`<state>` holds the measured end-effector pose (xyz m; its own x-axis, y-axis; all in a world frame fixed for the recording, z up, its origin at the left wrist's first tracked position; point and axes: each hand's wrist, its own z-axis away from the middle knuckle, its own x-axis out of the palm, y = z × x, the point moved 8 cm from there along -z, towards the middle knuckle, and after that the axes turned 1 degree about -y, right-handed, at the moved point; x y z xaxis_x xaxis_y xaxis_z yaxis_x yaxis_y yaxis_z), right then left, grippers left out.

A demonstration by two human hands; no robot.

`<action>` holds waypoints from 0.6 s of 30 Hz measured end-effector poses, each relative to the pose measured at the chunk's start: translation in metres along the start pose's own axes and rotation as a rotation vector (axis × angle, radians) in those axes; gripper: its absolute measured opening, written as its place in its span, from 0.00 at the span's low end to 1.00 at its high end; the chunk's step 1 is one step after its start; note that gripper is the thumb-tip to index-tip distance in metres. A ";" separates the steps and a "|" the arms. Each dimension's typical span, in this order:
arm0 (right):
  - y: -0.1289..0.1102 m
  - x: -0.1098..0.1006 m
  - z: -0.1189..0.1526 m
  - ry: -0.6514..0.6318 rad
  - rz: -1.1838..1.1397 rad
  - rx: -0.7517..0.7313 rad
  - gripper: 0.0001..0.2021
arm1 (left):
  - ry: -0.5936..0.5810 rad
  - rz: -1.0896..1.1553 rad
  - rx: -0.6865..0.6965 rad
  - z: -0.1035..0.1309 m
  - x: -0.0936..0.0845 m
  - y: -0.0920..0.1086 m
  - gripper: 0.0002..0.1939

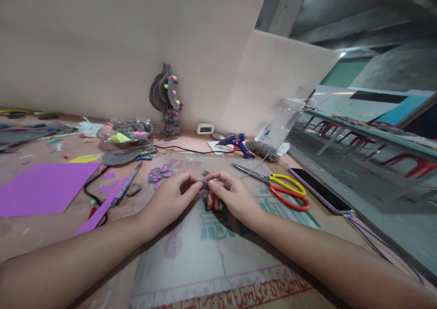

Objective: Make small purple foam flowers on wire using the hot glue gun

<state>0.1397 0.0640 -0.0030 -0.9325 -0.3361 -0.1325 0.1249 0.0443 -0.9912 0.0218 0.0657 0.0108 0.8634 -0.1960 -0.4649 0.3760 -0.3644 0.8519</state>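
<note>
My left hand (182,190) and my right hand (234,197) meet over the middle of the table, thumbs and index fingers closed on a small dark purple piece (205,184). Fingertips cover most of it, so its exact kind is unclear. Grey yarn (249,171) trails from the yarn ball (262,150) toward my right hand. Left of my hands lie several small purple cut-outs with grey edging (160,173). Scissors with yellow and red handles (287,190) rest close to my right hand, blades pointing toward it.
A blue glue gun (237,144) lies behind my hands, beside a small white digital clock (205,128). Purple sheet (44,188), a pen (127,184) and a bowl of scraps (124,136) are on the left. A phone (321,190) lies along the right edge.
</note>
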 end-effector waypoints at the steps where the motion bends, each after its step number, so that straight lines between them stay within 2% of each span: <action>1: 0.000 0.000 0.000 0.004 -0.004 -0.002 0.10 | 0.001 0.004 0.002 0.000 0.000 0.001 0.11; 9: 0.005 -0.001 -0.003 0.019 -0.005 0.002 0.11 | -0.038 0.027 0.020 0.002 0.004 0.003 0.11; 14: 0.005 -0.001 -0.003 0.015 -0.009 -0.003 0.11 | -0.058 0.090 -0.036 0.003 0.006 -0.001 0.10; 18: 0.005 0.000 -0.001 0.016 0.007 0.011 0.10 | -0.068 0.080 -0.030 0.002 0.007 -0.001 0.10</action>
<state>0.1403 0.0657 -0.0079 -0.9368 -0.3206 -0.1398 0.1353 0.0362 -0.9901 0.0269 0.0625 0.0064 0.8665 -0.2850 -0.4099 0.3179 -0.3180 0.8932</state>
